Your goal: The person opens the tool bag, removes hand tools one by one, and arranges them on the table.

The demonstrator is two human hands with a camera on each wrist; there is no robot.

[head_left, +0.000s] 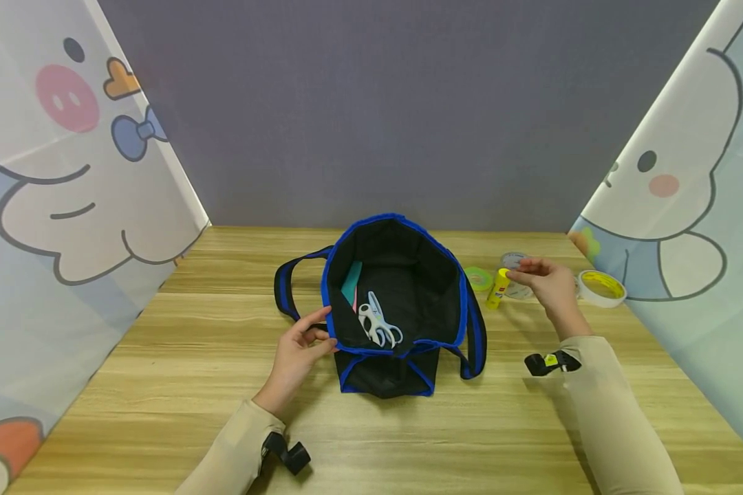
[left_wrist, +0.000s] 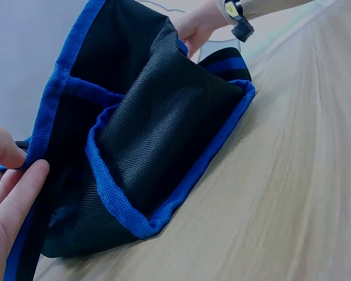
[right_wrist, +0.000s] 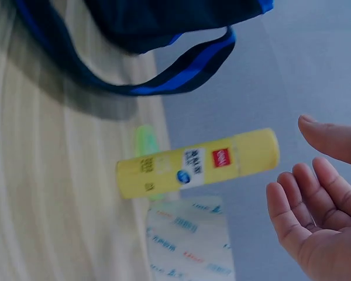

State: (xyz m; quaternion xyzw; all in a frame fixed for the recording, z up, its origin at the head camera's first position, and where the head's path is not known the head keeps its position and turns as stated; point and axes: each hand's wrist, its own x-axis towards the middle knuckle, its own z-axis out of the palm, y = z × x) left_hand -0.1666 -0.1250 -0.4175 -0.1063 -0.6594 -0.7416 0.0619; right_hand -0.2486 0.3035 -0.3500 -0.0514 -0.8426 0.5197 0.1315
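A black bag with blue trim (head_left: 396, 234) stands wide open, white scissors (head_left: 379, 323) and a teal item (head_left: 351, 282) inside. My left hand (head_left: 300, 354) pinches the bag's left front rim, thumb and fingers on the blue edge (left_wrist: 44, 117). A yellow glue stick (head_left: 498, 289) stands upright on the table right of the bag. Beside its cap is my right hand (head_left: 547, 285); in the right wrist view that hand (right_wrist: 322, 199) has its thumb and fingers apart, with a gap to the glue stick (right_wrist: 199, 164).
Behind the glue stick lies a green tape roll (head_left: 479, 278). Clear tape rolls (head_left: 515, 260) are close to the right hand, and a white roll with a yellow core (head_left: 602, 289) lies farther right. Bag straps (head_left: 283, 285) spread on both sides. A grey panel (head_left: 384, 117) stands behind the table.
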